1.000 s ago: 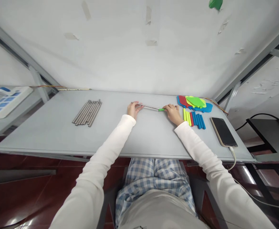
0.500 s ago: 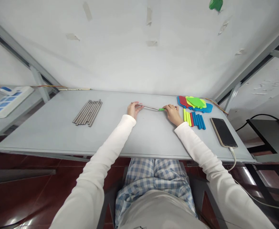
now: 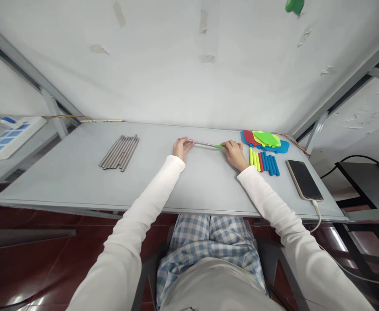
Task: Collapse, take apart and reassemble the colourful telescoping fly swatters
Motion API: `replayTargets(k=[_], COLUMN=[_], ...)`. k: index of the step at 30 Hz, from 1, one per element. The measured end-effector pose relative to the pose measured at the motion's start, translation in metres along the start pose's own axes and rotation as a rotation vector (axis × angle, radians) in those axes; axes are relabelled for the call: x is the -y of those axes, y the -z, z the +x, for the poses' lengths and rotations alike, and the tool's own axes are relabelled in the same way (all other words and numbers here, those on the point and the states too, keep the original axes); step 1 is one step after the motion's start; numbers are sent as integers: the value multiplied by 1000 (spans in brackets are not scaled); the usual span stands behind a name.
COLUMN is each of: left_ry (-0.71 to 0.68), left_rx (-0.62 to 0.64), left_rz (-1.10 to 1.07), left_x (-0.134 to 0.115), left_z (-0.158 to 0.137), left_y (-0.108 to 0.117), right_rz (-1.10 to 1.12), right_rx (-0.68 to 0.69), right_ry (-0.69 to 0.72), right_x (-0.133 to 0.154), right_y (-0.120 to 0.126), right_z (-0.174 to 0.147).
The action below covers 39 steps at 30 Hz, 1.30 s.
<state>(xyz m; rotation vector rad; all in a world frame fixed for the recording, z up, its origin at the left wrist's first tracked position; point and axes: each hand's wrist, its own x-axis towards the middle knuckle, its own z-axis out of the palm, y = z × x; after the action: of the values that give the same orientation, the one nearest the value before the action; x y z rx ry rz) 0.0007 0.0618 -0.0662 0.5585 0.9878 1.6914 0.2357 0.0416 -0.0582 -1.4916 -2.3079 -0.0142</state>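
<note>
1. Smooth grey tabletop [image 3: 150,181] against a white wall [image 3: 163,86], seen from the head
2. Left hand [image 3: 180,149]: fingers pinched on a slim, shiny metal rod [image 3: 204,143] over the tabletop's middle
3. Right hand [image 3: 234,154]: fingers clamped on a green tube [image 3: 219,146] meeting the rod's right end
4. Since half a second ago, rod and tube lie slightly more level; hands barely moved

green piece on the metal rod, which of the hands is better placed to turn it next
Probably the right hand: it already grips the green piece at its outer end, while the left hand holds the metal rod toward its other end.
</note>
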Motion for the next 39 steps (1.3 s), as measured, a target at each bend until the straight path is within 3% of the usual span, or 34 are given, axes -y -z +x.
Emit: replayTargets(k=[5, 12, 17, 24, 26, 31, 35, 39], left_ry=[15, 163, 168, 148, 141, 133, 51, -47], left_rx=[90, 453, 529, 618, 599, 492, 437, 432], left_rz=[6, 241, 305, 350, 297, 226, 335, 464], left_x=[-3, -5, -6, 2, 1, -13, -23, -24], left_z=[-6, -13, -19, -27, -27, -27, -27, -26], left_y=[-2, -2, -4, -9, -10, -13, -14, -12], right_rz=[41, 125, 153, 85, 26, -174, -239, -257], right_rx=[-59, -85, -115, -36, -124, -357, -317, -301], right_ry=[6, 44, 85, 216, 105, -423, -708, -822], right_x=[1, 4, 11, 23, 13, -40, -70, -75], right_y=[0, 0, 2, 8, 13, 21, 20, 22], right_z=[0, -1, -2, -2, 1, 4, -3, -6])
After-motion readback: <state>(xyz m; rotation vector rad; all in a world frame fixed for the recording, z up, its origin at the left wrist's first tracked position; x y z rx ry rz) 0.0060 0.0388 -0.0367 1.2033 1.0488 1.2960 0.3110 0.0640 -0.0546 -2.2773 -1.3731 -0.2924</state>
